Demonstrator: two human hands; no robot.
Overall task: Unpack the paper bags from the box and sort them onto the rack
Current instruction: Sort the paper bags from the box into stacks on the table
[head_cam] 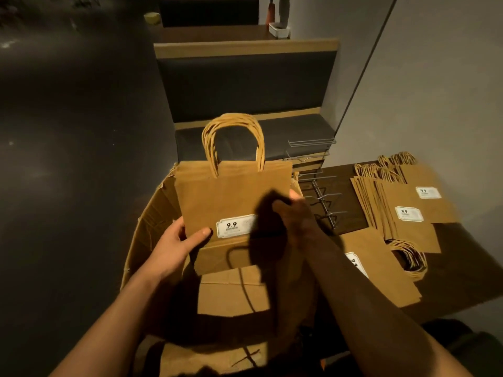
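I hold a stack of flat brown paper bags [231,197] upright above the open cardboard box [144,227]. Their twisted handles point up and a white "9.9" label shows on the front one. My left hand [177,243] grips the stack's lower left edge, thumb on the front. My right hand [294,213] grips the right edge, in shadow. More brown bags [231,292] lie inside the box. A wire rack [318,194] lies on the table just right of the box.
On the dark wooden table [462,268] to the right lie piles of labelled bags [408,210] and another pile [381,270] nearer me. A dark bench seat [245,104] stands behind the box. Dark floor [68,159] spreads to the left.
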